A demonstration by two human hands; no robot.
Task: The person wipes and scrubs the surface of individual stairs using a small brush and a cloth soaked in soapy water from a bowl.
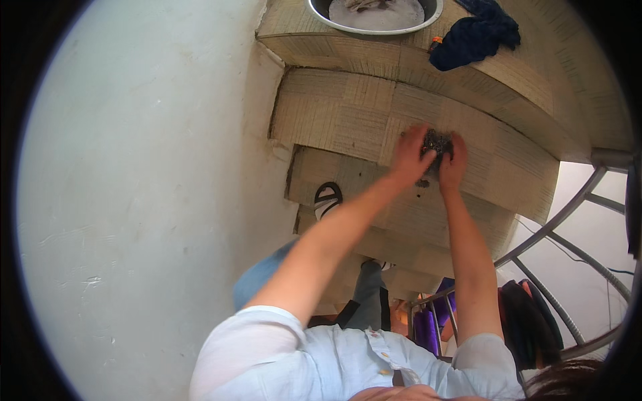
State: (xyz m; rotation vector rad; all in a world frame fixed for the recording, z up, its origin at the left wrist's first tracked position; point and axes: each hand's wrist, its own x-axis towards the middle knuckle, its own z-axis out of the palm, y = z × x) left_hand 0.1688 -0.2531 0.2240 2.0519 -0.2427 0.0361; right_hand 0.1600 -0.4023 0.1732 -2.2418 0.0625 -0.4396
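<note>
Both my hands are at a small dark pile of debris (pixel 437 142) on a tiled stair tread (pixel 346 108). My left hand (pixel 414 153) is on the left side of the pile, its fingers curved around that edge. On the right side my right hand (pixel 453 159) cups the pile, fingers pointing up the stairs. Motion blur hides how firmly the fingers touch the debris. A smaller dark clump (pixel 423 184) lies below, near the tread's edge.
Above, a metal basin (pixel 376 32) of cloudy water with cloth stands on the higher step, beside a dark blue cloth (pixel 471 42). A metal railing (pixel 539 233) curves down the right, with hung clothes (pixel 526 321). A white wall (pixel 150 175) borders the left.
</note>
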